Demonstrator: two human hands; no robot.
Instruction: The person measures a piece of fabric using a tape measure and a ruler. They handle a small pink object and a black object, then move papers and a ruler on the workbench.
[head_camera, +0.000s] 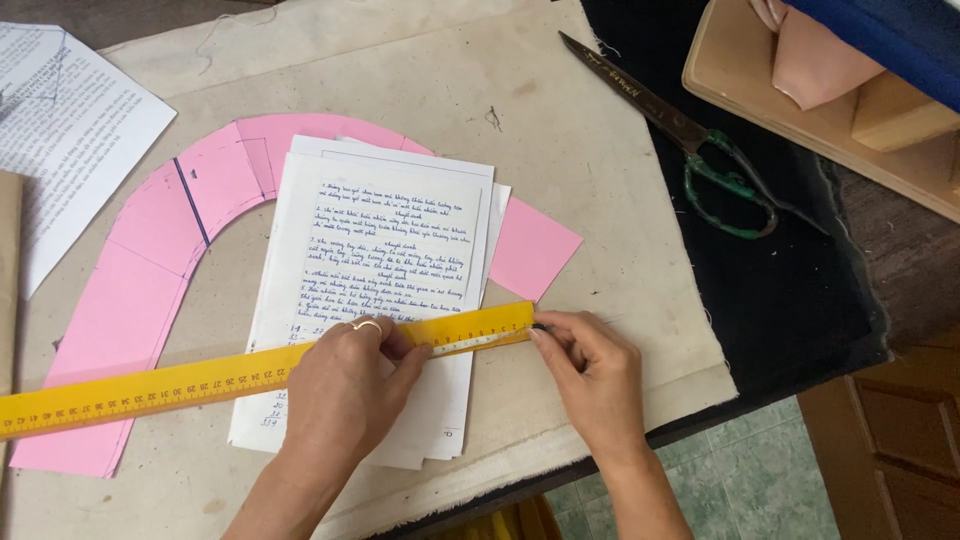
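ruler (200, 383): glossy yellow plastic | sheets (385, 270): matt paper | table cover (590, 150): rough cloth

head view | looks steeply down from above | close over table (600, 150) | single view

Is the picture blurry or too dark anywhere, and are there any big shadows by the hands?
Head view: soft, even daylight, no glare; the left hand and right hand on the yellow ruler look sharp, with only faint shadows beneath them; the handwritten paper is in focus; the black cloth under the scissors is the darkest part.
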